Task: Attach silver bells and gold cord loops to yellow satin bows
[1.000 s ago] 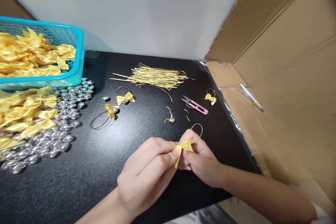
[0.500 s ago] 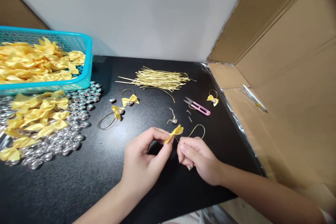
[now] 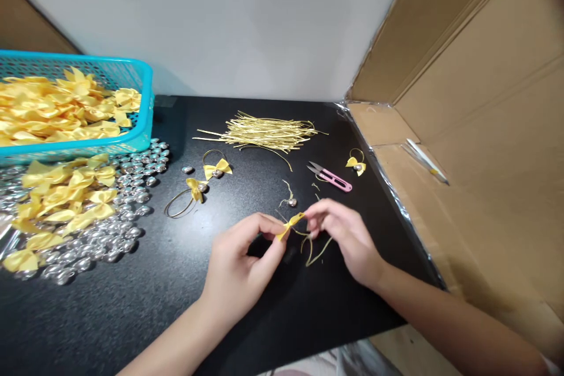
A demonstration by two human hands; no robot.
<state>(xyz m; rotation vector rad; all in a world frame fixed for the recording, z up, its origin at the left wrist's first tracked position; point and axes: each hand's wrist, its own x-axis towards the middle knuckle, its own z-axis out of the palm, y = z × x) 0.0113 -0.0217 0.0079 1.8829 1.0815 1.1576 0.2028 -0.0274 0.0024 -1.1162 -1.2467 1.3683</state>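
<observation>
Between the thumb and index finger of my left hand (image 3: 241,261) is a small yellow ribbon bow (image 3: 289,226). The fingertips of my right hand (image 3: 350,244) are at the bow's right wing and appear to pinch it; the thumb is partly hidden. A thin gold cord (image 3: 312,261) runs from the bow and hangs in a loop below the right fingers. Just beyond the bow lies a silver bead (image 3: 292,202) beside a bit of frayed cord. Pink thread snips (image 3: 335,181) lie farther back, blades apart.
A bundle of gold cords (image 3: 268,131) lies at the back. Bows with beads and cord loops rest at left (image 3: 196,189) and right (image 3: 356,164). On the left are a turquoise basket (image 3: 147,106) of bows and a heap of silver beads (image 3: 112,247). Cardboard walls (image 3: 484,100) stand right.
My right hand has let the cord go slack and moved up to the bow's right wing. The cord now droops in a loop below. My left hand keeps its hold.
</observation>
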